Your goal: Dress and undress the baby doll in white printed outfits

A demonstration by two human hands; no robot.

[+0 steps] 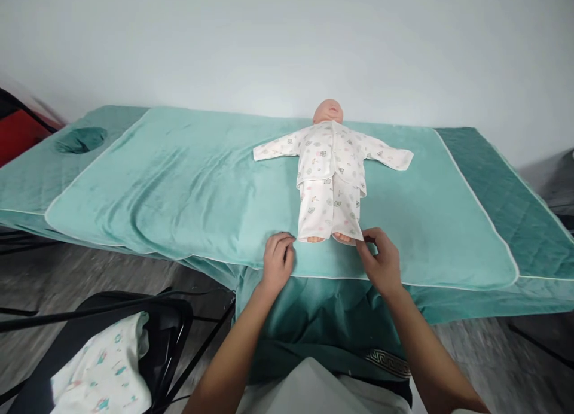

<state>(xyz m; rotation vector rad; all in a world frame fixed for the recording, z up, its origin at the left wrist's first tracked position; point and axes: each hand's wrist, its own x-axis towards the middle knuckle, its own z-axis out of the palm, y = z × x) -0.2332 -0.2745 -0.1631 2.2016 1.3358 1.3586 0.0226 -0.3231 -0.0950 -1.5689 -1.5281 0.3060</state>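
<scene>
A baby doll (329, 111) lies on its back, its arms spread to the sides. It wears a white printed jacket (320, 154) and matching white trousers (315, 207), with toes showing at both cuffs. My right hand (380, 259) pinches the outer corner of the trouser cuff on the right between thumb and fingers. Just left of the other cuff, my left hand (277, 259) rests with loosely bent fingers and a gap between them. It appears to hold nothing, and its fingertips are close to the cloth.
A light green velvet sheet (215, 180) with white piping covers the long bed against the wall. The bed has a face hole (81, 140) at its left end. On a black chair (179, 312) at lower left lies a white printed cloth (105, 366).
</scene>
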